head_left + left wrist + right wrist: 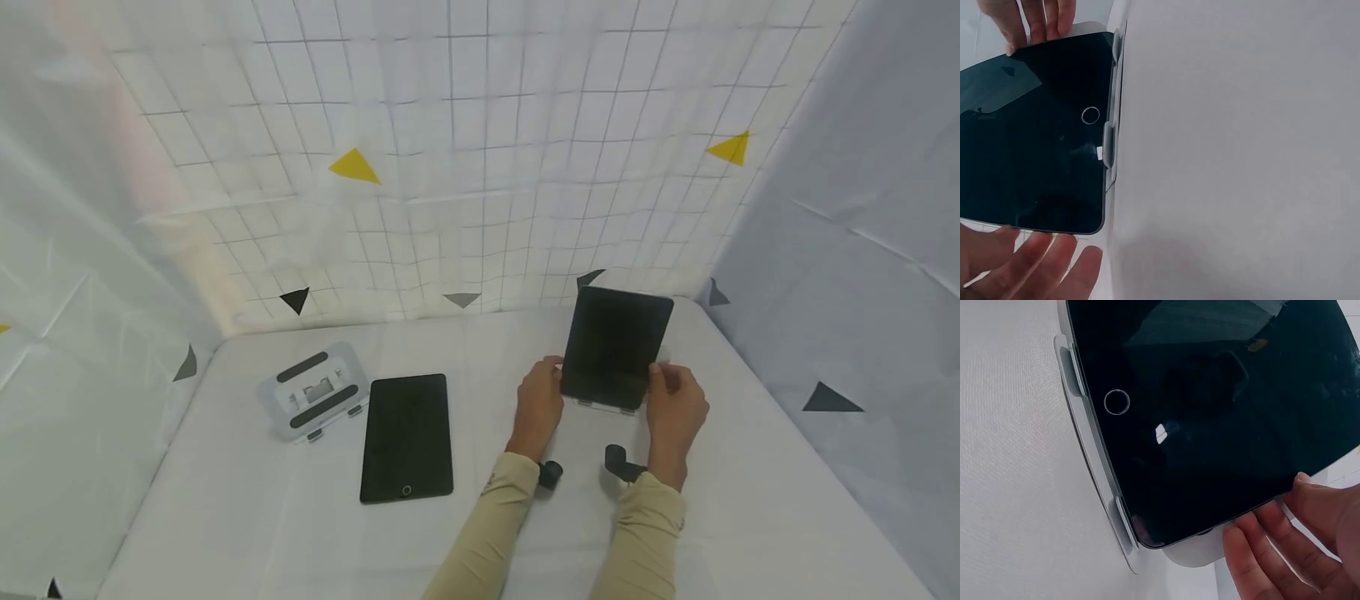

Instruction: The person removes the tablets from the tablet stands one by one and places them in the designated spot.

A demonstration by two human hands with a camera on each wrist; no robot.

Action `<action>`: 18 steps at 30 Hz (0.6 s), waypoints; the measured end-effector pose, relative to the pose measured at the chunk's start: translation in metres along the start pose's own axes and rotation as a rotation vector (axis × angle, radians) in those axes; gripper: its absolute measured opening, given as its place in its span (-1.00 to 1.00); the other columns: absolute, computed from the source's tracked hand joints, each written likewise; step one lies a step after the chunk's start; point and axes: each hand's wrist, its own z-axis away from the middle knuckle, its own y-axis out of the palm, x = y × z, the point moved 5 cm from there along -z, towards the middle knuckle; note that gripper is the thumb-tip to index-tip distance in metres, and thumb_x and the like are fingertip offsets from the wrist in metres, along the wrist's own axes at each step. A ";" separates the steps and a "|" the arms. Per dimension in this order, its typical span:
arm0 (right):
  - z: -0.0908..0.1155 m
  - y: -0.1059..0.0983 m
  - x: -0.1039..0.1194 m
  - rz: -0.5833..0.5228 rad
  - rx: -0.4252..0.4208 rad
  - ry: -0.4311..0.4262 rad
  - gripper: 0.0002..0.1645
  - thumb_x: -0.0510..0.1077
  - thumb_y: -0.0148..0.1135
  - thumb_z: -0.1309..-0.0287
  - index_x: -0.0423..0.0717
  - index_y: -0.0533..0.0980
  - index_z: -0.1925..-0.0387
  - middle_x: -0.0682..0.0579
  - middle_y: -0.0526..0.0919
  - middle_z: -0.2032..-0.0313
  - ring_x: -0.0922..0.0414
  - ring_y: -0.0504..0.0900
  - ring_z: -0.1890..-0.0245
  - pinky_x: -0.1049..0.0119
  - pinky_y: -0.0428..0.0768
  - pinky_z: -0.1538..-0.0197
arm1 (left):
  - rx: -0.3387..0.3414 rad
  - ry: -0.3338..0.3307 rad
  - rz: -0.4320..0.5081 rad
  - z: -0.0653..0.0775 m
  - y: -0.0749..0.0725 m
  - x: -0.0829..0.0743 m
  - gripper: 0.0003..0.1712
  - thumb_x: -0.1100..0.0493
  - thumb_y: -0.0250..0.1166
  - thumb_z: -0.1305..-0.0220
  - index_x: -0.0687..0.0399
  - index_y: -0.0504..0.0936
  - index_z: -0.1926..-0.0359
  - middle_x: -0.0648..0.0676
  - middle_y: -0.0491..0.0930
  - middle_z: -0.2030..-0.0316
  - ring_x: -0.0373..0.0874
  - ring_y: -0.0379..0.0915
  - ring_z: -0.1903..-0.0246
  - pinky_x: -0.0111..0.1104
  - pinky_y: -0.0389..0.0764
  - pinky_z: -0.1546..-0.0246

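A black tablet (618, 346) leans back in a light grey tablet stand (1194, 555), its lower edge at the stand's two front lips. My left hand (538, 408) grips the tablet's left edge. On the opposite edge, my right hand (675, 412) pinches the tablet, thumb at the front and fingers behind, as the right wrist view shows. Both wrist views show the round home button near the lower edge. Most of the stand is hidden behind the tablet.
A second black tablet (407, 437) lies flat on the white table (300, 533), left of my arms. Beyond it, at the far left, sits a folded grey stand (341, 362) with dark pads. White sheeting (465, 125) with grid lines rises behind the table.
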 end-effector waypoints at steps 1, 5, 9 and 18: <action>0.000 -0.001 0.000 -0.002 0.001 -0.002 -0.55 0.09 0.13 -0.39 -0.20 0.58 -0.02 -0.17 0.66 0.03 -0.10 0.58 0.01 -0.03 0.43 -0.11 | -0.005 -0.007 0.008 0.000 0.000 0.001 -0.73 0.32 0.14 -0.43 0.10 0.58 -0.08 0.02 0.62 0.20 -0.17 0.57 0.20 -0.34 0.55 0.14; 0.001 -0.002 0.000 -0.009 0.003 -0.022 -0.55 0.09 0.15 -0.38 -0.18 0.60 -0.01 -0.18 0.68 0.07 -0.11 0.62 0.05 -0.03 0.44 -0.09 | -0.024 -0.023 0.039 0.000 0.000 0.003 -0.76 0.34 0.23 -0.37 0.04 0.60 -0.01 -0.02 0.63 0.25 -0.23 0.54 0.29 -0.40 0.54 0.24; 0.000 -0.003 -0.001 -0.003 -0.008 -0.047 -0.53 0.13 0.15 -0.37 -0.18 0.61 0.00 -0.19 0.69 0.12 -0.11 0.64 0.10 -0.02 0.44 -0.08 | -0.037 -0.007 0.076 -0.001 -0.001 0.004 -0.78 0.34 0.25 -0.35 0.02 0.59 0.04 -0.01 0.64 0.28 -0.27 0.51 0.37 -0.46 0.53 0.34; -0.001 -0.004 -0.003 0.009 0.012 -0.030 -0.51 0.20 0.11 -0.37 0.00 0.61 -0.11 -0.10 0.71 0.12 -0.01 0.67 0.14 0.16 0.50 0.07 | -0.031 -0.018 0.075 0.000 0.004 0.006 -0.69 0.35 0.27 -0.33 -0.08 0.55 -0.01 -0.03 0.62 0.24 -0.28 0.49 0.33 -0.47 0.52 0.33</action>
